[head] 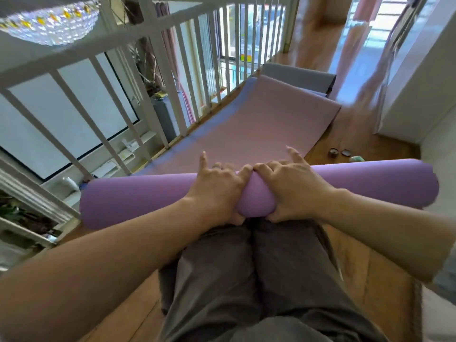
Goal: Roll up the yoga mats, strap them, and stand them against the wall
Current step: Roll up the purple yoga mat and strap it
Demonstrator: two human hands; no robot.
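The purple yoga mat (148, 196), soft and matte, is partly rolled: its thick roll lies crosswise on the floor, right against the knees of the person kneeling there. Its unrolled stretch (259, 124), which looks pinker in the light, runs flat away from the roll towards the far end of the landing. The left hand (217, 188) and the right hand (288, 188) grip the roll at its middle, close side by side. Their fingers curl over the top and their thumbs tuck under the near side, while each forefinger sticks out straight over the flat part. A bluish strip (212, 122) shows along the mat's railing side; I cannot tell whether it is another mat lying underneath. At the far end a grey mat (298, 76) lies with its edge curled up. The person's dark grey trousers (246, 280) fill the foreground above the brown wooden floor (375, 262). To the right of the flat mat, two small dark round objects (339, 152) and a pale green thing (356, 158) sit on the boards. A white barred railing (170, 90) runs along the left, with a crystal chandelier (49, 23) hanging beyond it. A yellow and red sticker (245, 57) on the window glass behind is too blurred to read.
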